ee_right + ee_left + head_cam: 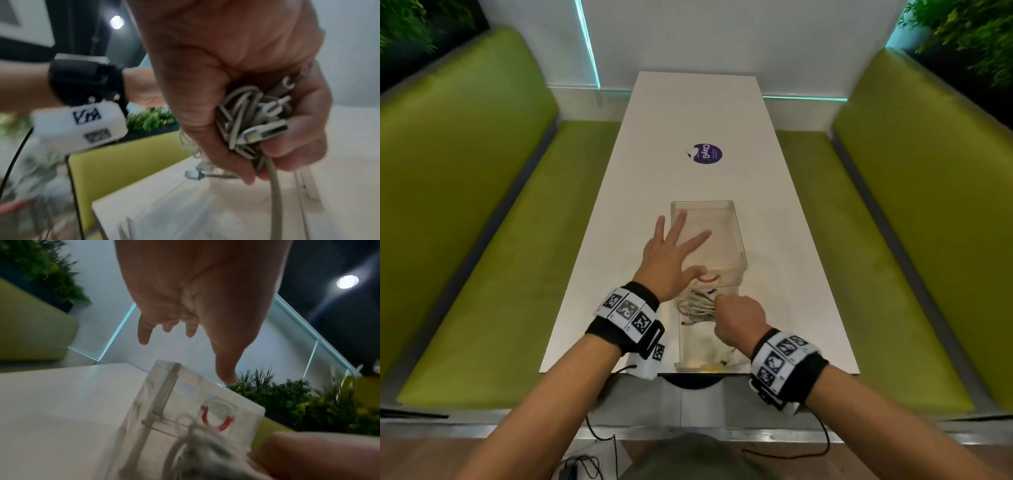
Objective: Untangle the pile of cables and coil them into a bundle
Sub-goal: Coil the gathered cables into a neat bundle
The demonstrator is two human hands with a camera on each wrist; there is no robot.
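Your right hand [236, 100] is clenched around a tangled wad of pale cables [248, 120], above a clear box [683, 349] at the table's [619, 192] near edge. Your left hand [671, 253], fingers spread and holding nothing, hovers over a farther clear box [736, 222].

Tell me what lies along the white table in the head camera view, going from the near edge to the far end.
Near clear box → white cables held in the right hand → far clear box with the left hand spread over it → purple round sticker.
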